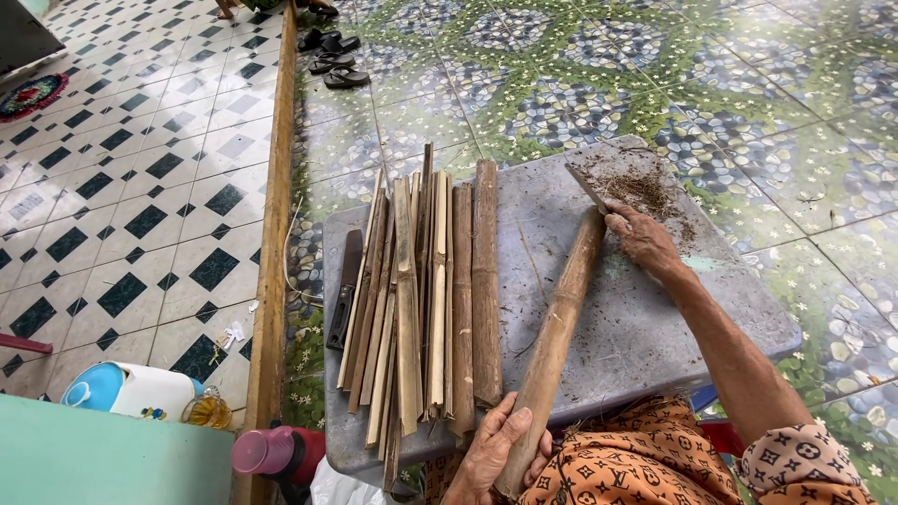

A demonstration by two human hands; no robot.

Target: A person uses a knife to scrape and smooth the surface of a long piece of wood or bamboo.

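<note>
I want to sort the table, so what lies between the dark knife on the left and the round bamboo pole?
In the head view, a pile of split bamboo strips lies between the dark knife and the round bamboo pole held by both hands.

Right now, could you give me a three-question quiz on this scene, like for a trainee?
1. True or false: the left hand grips the near end of the bamboo pole.
2. What does the right hand hold against the pole's far end?
A. a cleaver
B. a saw
C. a rope
3. Fill in: the split strips lie on the grey ____, to the pole's left.

Key: 1 true; 2 A; 3 table.
</note>
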